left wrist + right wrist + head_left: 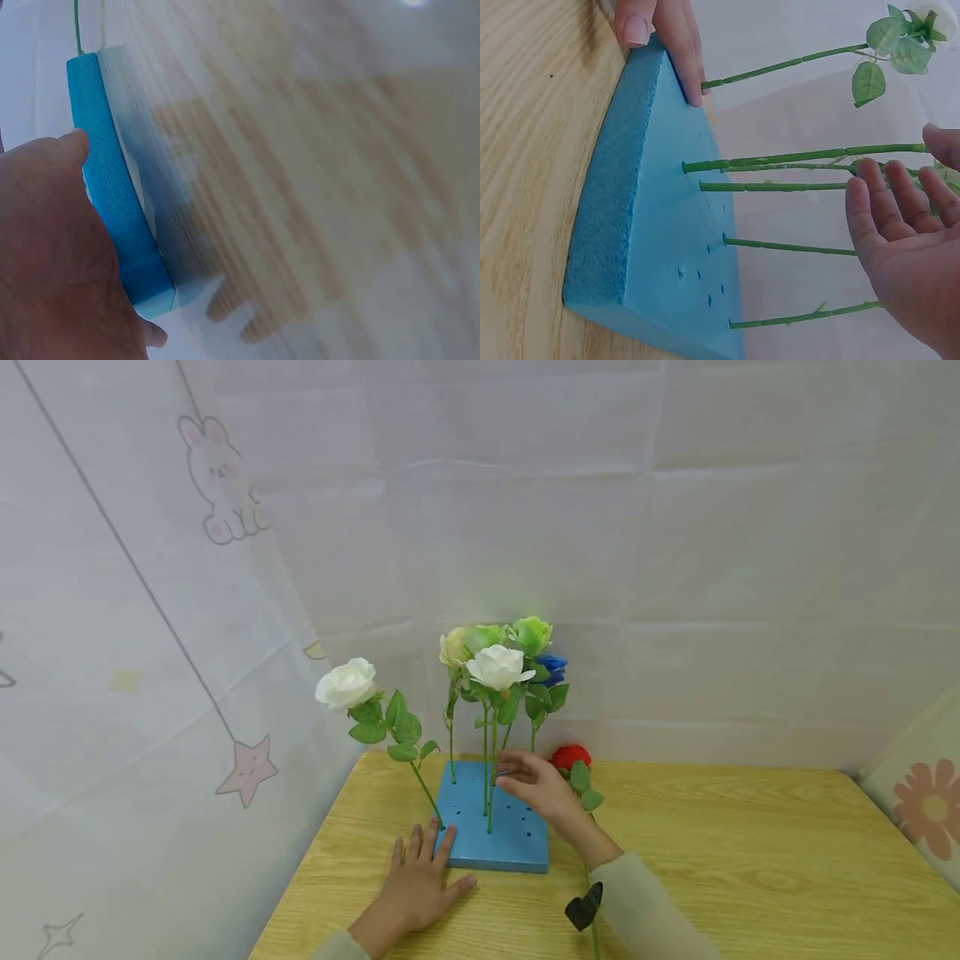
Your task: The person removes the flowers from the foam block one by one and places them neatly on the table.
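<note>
A blue foam block (510,850) with small holes lies on the table, several artificial roses standing in it. My left hand (422,885) is spread flat at its front left corner, fingertips on its edge next to the stem of a leaning white rose (347,683). Loosely bent, the fingers of my right hand (543,789) hover above the block beside the stem of another white rose (498,667); the right wrist view shows the palm with nothing in it. Behind are green roses (532,636), a cream rose (452,648) and a partly hidden blue rose (553,669).
A red rose (572,756) lies on the wooden table (750,852) right of the block, its stem running under my right forearm. A black strap piece (583,907) shows at the right sleeve. A pale cloth backdrop (750,568) rises behind the table.
</note>
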`<state>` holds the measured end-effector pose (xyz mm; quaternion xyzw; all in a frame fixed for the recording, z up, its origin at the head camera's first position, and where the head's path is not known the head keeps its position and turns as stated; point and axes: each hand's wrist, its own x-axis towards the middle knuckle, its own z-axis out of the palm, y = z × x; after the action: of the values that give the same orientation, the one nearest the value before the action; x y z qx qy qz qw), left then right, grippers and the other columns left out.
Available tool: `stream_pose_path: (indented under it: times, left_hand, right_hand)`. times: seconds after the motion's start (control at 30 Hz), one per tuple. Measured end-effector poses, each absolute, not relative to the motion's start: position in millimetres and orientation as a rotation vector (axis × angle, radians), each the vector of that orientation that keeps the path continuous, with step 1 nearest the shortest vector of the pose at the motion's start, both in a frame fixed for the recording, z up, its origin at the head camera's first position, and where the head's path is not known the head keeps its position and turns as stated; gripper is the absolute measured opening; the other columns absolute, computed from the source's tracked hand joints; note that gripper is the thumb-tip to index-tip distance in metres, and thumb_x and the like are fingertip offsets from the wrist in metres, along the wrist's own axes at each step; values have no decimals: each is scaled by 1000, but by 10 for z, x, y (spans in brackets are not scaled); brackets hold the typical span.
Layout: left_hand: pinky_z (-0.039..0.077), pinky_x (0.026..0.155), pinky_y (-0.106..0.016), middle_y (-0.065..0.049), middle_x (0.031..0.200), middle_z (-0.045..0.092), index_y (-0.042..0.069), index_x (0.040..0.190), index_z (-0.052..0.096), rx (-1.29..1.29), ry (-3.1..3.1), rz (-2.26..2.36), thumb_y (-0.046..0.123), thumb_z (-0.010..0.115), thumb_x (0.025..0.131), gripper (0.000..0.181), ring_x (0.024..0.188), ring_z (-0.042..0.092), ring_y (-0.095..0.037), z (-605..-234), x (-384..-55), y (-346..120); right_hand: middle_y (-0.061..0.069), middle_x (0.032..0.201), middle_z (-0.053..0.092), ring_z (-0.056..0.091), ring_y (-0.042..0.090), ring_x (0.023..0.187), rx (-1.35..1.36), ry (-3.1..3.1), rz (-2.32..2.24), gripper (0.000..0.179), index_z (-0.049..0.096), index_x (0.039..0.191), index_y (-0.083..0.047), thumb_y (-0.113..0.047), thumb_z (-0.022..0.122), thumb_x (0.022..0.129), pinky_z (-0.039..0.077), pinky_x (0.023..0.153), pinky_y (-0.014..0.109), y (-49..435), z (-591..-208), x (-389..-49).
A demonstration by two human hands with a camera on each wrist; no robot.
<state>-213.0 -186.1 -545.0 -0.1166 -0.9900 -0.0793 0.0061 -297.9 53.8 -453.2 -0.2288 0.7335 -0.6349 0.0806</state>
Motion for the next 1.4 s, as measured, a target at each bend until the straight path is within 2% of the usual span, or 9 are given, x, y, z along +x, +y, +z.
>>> stream_pose_path:
  times: [0.37, 0.63, 0.9, 1.1, 1.3, 1.4]
  left_hand:
    - [7, 105, -67, -15, 156, 8, 21, 152, 16, -369, -3106, -262, 73, 28, 87, 84, 139, 11, -44, -5441, -2114, -1860]
    - [8, 104, -68, -15, 156, 7, 21, 152, 15, -368, -3111, -254, 73, 29, 87, 84, 140, 10, -44, -5457, -2112, -1860]
    - [8, 104, -68, -16, 156, 9, 18, 151, 17, -377, -3095, -272, 70, 33, 88, 83, 139, 11, -45, -5428, -2107, -1841]
    - [7, 105, -67, -14, 156, 7, 20, 152, 15, -358, -3112, -256, 73, 29, 87, 84, 140, 11, -44, -5421, -2116, -1840]
    - [7, 106, -66, -14, 156, 7, 20, 152, 16, -358, -3123, -256, 73, 28, 87, 84, 140, 10, -44, -5407, -2113, -1843]
    - [7, 106, -66, -14, 156, 6, 20, 152, 16, -359, -3120, -256, 73, 29, 87, 84, 140, 10, -44, -5393, -2103, -1840]
  right_hand:
    - [8, 126, 57, 56, 21, 113, -670, 2178, -1894, 54, 50, 134, -17, -34, 68, 86, 48, 92, 37, 460, -4560, -2983]
    - [3, 121, 61, 58, 20, 111, -662, 2132, -1932, 55, 48, 135, -11, -30, 67, 87, 47, 93, 38, 393, -4603, -2992]
    - [15, 124, 57, 58, 27, 112, -722, 1951, -2029, 37, 56, 125, -13, -19, 64, 90, 46, 95, 36, 349, -4692, -3032]
    - [14, 120, 60, 59, 31, 111, -702, 1916, -2053, 32, 60, 121, -7, -19, 63, 90, 44, 97, 41, 320, -4737, -3041]
    - [21, 121, 58, 61, 29, 108, -655, 1944, -2052, 29, 62, 118, -9, -20, 62, 91, 44, 97, 45, 300, -4779, -3037]
    - [19, 121, 59, 62, 26, 107, -646, 1940, -2066, 29, 62, 118, -9, -19, 61, 91, 44, 97, 46, 291, -4776, -3030]
